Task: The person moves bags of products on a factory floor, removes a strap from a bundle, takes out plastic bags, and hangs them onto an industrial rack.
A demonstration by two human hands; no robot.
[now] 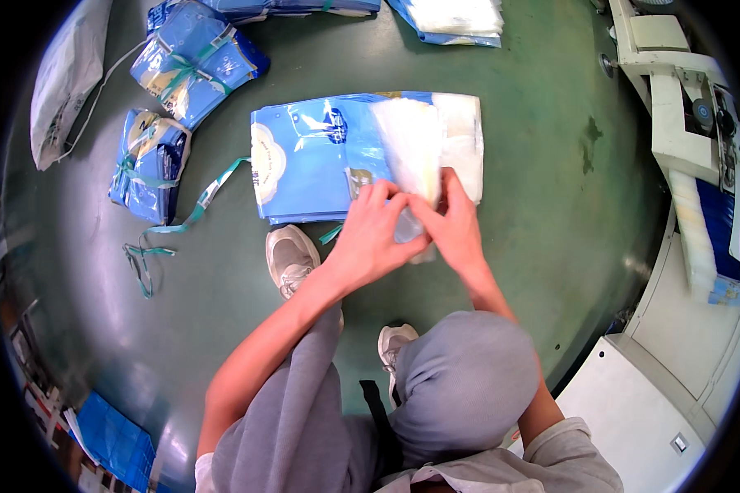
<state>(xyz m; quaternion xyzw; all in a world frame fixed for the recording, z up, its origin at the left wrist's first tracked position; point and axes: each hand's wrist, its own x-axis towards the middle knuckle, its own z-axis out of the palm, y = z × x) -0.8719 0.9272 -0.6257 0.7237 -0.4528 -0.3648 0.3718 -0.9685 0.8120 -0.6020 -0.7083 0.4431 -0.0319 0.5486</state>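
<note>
A flat stack of blue printed plastic bags (304,185) lies on the floor in front of my feet, its right end white. Over its right part a loose white plastic film (409,144) stands up, slightly blurred. My left hand (376,230) has its fingers bent around the lower edge of this film. Close beside it, my right hand (454,226) grips the film's right side, with thumb and fingers together. The fingertips of both hands nearly meet. A teal strap (201,209) runs out from under the stack to the left and ends in a loose tangle.
Bundles of blue bags tied with teal strap (193,70) (148,168) lie at the far left, near a white sack (67,82). More white and blue bags (456,18) lie at the far edge. A pale machine (674,123) stands along the right. A blue crate (115,444) is at lower left.
</note>
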